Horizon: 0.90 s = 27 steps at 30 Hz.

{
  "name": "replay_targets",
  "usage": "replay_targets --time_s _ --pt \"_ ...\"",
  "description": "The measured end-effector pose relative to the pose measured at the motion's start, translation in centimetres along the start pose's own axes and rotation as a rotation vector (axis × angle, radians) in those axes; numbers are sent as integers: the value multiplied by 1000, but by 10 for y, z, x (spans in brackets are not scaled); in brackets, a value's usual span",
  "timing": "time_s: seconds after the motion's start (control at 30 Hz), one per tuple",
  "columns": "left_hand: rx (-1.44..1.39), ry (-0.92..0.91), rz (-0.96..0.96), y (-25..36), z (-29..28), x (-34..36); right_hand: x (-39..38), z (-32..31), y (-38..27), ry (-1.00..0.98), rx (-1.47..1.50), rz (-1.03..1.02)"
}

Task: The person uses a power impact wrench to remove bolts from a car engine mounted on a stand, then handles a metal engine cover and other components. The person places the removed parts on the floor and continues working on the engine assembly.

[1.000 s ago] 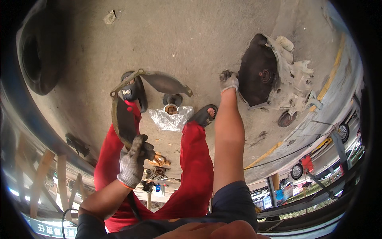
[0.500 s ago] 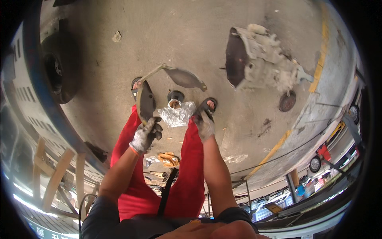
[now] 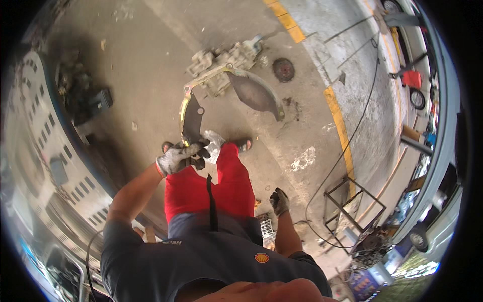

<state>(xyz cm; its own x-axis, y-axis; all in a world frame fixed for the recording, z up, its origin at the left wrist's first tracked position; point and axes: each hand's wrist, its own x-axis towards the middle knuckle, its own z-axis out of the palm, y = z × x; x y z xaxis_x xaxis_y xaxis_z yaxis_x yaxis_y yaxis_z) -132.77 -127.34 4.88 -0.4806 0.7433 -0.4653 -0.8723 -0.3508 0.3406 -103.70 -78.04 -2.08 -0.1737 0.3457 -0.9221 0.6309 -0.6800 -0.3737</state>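
My left hand (image 3: 182, 157), in a grey-white knit glove with dark fingers, is closed on the lower end of a thin curved metal plate (image 3: 192, 118). The plate is an arched frame with bolt holes and two dark, wider sections. It is held up in front of me, its far end free. A pale gearbox (image 3: 239, 55) lies on the floor beyond and is partly hidden by the plate. My right hand (image 3: 279, 201), gloved alike, hangs at my right side away from the plate. Its fingers are curled, and nothing shows in them.
On the floor beyond my right foot lies a round rusty disc (image 3: 283, 69). A dark metal frame (image 3: 354, 204) stands at right, with a cable (image 3: 347, 146) running past it. To the left are a vehicle's perforated panel (image 3: 55, 136) and a dark box (image 3: 100, 100). Foil (image 3: 214, 143) lies between my feet.
My body has straightened up and turned. My left hand has raised the metal plate from near the floor. My right hand has left my right foot and swung out to my side.
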Motion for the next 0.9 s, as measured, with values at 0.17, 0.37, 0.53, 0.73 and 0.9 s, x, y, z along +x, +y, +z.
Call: replay_targets --time_s 0.17,0.37,0.53,0.73,0.9 --pt "87 -141 32 13 158 77 26 -55 -4 -124 343 -34" --pt "222 -284 -55 -1 327 184 -11 -80 -140 -426 489 -368" --pt "407 -438 -163 -32 427 269 -79 -108 -240 -352 505 -621" --pt "481 -556 -288 -97 533 375 -134 -153 -313 -280 573 -896" --pt "545 -619 -439 -152 597 467 -151 -174 -369 -34 476 -1001"
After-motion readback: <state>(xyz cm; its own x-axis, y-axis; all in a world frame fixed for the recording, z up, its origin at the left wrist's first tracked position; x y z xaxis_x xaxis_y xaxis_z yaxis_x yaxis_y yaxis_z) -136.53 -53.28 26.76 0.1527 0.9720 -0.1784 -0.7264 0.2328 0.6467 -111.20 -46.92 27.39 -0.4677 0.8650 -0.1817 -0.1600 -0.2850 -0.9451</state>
